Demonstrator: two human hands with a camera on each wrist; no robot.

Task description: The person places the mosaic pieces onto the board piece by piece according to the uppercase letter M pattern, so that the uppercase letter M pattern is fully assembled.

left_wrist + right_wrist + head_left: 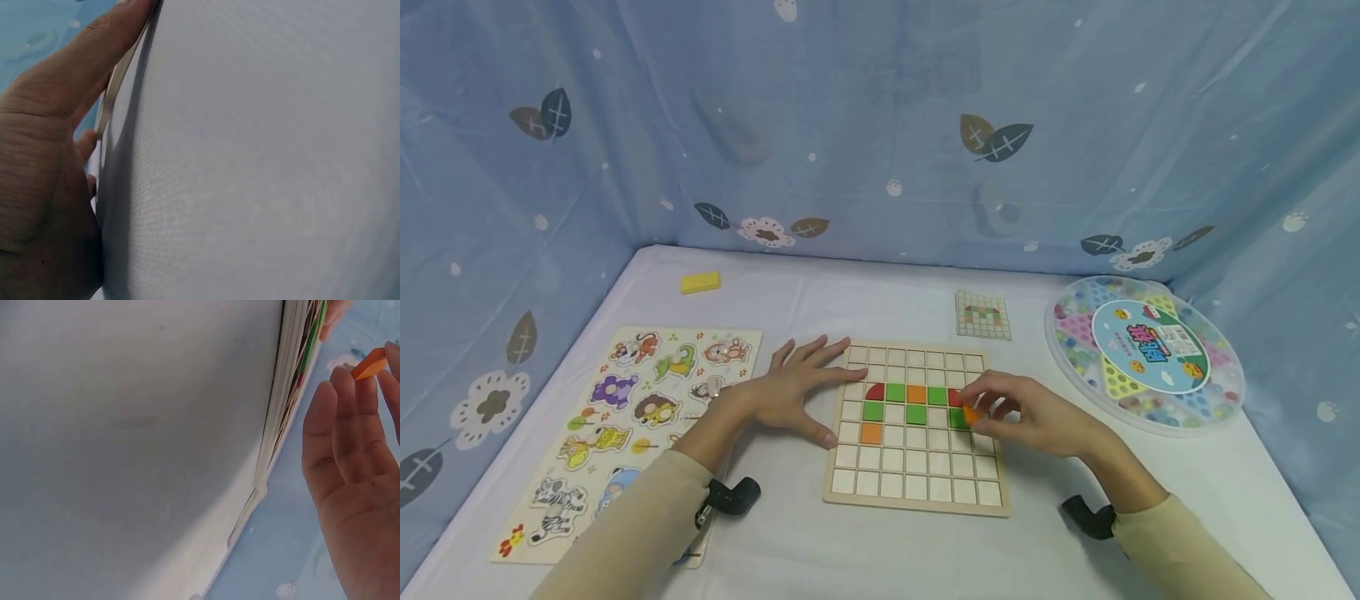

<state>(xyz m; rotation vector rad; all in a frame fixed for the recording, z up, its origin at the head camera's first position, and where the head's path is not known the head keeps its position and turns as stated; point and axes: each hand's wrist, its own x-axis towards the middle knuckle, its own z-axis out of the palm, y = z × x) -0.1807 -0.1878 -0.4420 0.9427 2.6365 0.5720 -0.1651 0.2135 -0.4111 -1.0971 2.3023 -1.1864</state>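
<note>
A square wooden grid board (917, 492) lies on the white table, with red, green and orange tiles set in its upper and middle cells. Between the thumb and fingertips of my right hand (1037, 412) is a small orange tile (372, 364), held over the board's right side by a green tile (957, 418). My left hand (797, 390) is spread with fingers apart, its thumb and fingertips resting along the board's left edge. In the left wrist view, the thumb (87, 56) reaches to the board's edge.
A small pattern card (983, 315) showing a coloured grid lies behind the board. At right is a round, clear-lidded marble game box (1150, 358). An animal puzzle board (625, 400) lies at left under my left forearm, and a yellow block (700, 282) is behind it.
</note>
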